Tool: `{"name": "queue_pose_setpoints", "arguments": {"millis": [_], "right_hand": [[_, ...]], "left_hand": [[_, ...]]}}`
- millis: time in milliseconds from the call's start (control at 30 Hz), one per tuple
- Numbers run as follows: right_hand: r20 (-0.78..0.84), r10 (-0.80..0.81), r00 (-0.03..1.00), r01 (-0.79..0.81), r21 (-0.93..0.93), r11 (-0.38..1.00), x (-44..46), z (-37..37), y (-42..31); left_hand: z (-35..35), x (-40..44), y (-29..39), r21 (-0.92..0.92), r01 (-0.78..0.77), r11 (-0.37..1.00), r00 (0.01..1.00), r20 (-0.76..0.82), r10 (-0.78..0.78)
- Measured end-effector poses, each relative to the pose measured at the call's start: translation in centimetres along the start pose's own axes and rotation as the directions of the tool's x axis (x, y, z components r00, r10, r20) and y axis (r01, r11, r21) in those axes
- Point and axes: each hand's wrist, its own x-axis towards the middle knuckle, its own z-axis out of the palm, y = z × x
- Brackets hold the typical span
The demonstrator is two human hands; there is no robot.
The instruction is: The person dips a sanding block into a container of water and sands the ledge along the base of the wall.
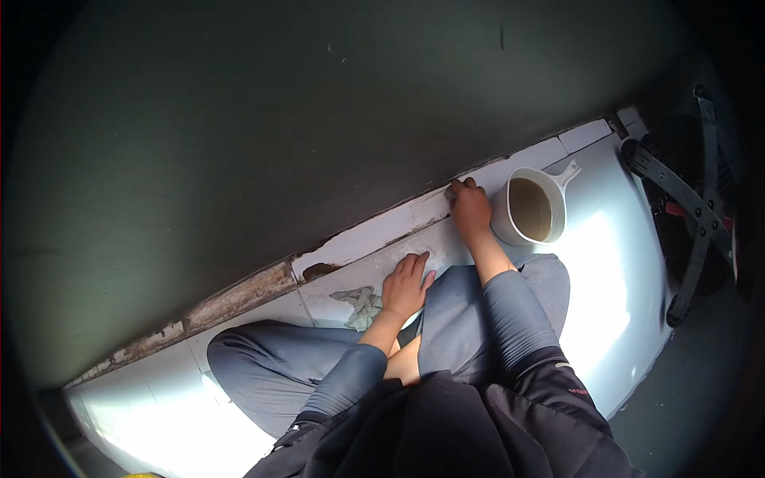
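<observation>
My right hand (pixel 470 209) is closed against the row of white skirting tiles (pixel 382 231) at the foot of the wall. Something small and greyish shows at its fingertips, too hidden to name. Just right of that hand stands a white plastic dipper (pixel 500 217) with a handle, holding murky brownish water. My left hand (pixel 405 287) lies on the wet tiled ledge with its fingers stretched out and nothing visible in it. Left of it, a crumpled pale cloth (pixel 360 307) rests on the tiles.
A dark grey wall (pixel 263 119) rises behind the skirting. Farther left, the skirting shows a bare, brown strip (pixel 239 299) without tile. Crossed grey straps (pixel 701 207) lie over a dark object at the right, beyond the ledge's edge. My folded legs (pixel 279 362) occupy the ledge.
</observation>
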Motion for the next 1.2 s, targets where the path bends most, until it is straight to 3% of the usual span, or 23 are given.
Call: {"name": "queue_pose_setpoints", "arguments": {"millis": [167,233,300,367,467,500,567,633,767,800,833,900,1067,1133,1200], "right_hand": [[-0.127,0.102,0.987,-0.117,-0.118,0.986,0.4,1.2,-0.2],[0.058,-0.017,0.998,0.021,-0.055,0.998,-0.8,0.7,-1.9],[0.099,-0.164,0.981,0.158,0.061,0.985,-2.1,1.1,-3.3],[0.059,-0.200,0.978,0.195,0.084,0.977,-2.2,0.8,-3.4],[-0.056,-0.012,0.998,0.020,0.136,0.990,0.0,0.7,-0.4],[-0.060,-0.019,0.998,0.028,0.142,0.989,0.6,0.8,0.4],[-0.045,0.117,0.992,-0.111,0.121,0.986,1.6,0.9,1.5],[-0.084,0.081,0.993,-0.077,0.051,0.996,1.1,1.2,0.2],[-0.020,-0.280,0.960,0.280,0.171,0.945,-1.9,2.1,-4.9],[-0.070,-0.284,0.956,0.292,0.168,0.942,-2.1,2.3,-5.5],[-0.074,-0.284,0.956,0.293,0.173,0.940,-1.7,2.1,-5.3],[0.049,-0.132,0.990,0.114,0.266,0.957,-0.9,1.4,-4.1],[0.084,-0.088,0.993,0.059,0.301,0.952,-0.7,0.8,-4.0],[0.029,-0.144,0.989,0.137,0.169,0.976,-0.7,1.2,-3.9],[0.010,-0.095,0.995,0.094,0.101,0.990,-0.2,0.9,-2.6]], "left_hand": [[-0.4,0.3,0.3,0.009,0.019,1.000,0.999,0.026,-0.019],[-0.1,0.3,0.3,0.020,0.007,1.000,1.000,0.015,-0.008],[0.1,0.2,0.3,0.017,0.009,1.000,1.000,0.022,-0.010],[0.0,0.2,-0.1,0.028,0.008,1.000,0.999,0.031,-0.009],[0.1,0.1,0.0,-0.018,0.017,1.000,0.999,-0.027,-0.017],[0.1,0.1,0.1,-0.006,0.013,1.000,1.000,-0.024,-0.013],[-0.2,0.2,0.1,0.005,0.008,1.000,1.000,-0.027,-0.008],[-0.1,0.2,0.4,-0.008,0.031,0.999,0.999,-0.019,-0.031],[0.3,0.1,0.3,-0.006,0.028,1.000,1.000,0.003,-0.028],[0.3,0.1,0.2,-0.007,0.027,1.000,1.000,0.003,-0.027],[0.3,0.2,0.0,-0.006,0.026,1.000,1.000,0.000,-0.026],[0.3,0.1,-0.2,0.001,0.025,1.000,1.000,-0.012,-0.025],[-0.1,0.2,0.3,-0.007,0.023,1.000,1.000,-0.013,-0.024],[-0.1,0.2,0.3,-0.002,0.028,1.000,0.999,-0.016,-0.028],[-0.1,0.2,0.1,-0.006,0.034,0.999,0.999,-0.013,-0.034]]}}
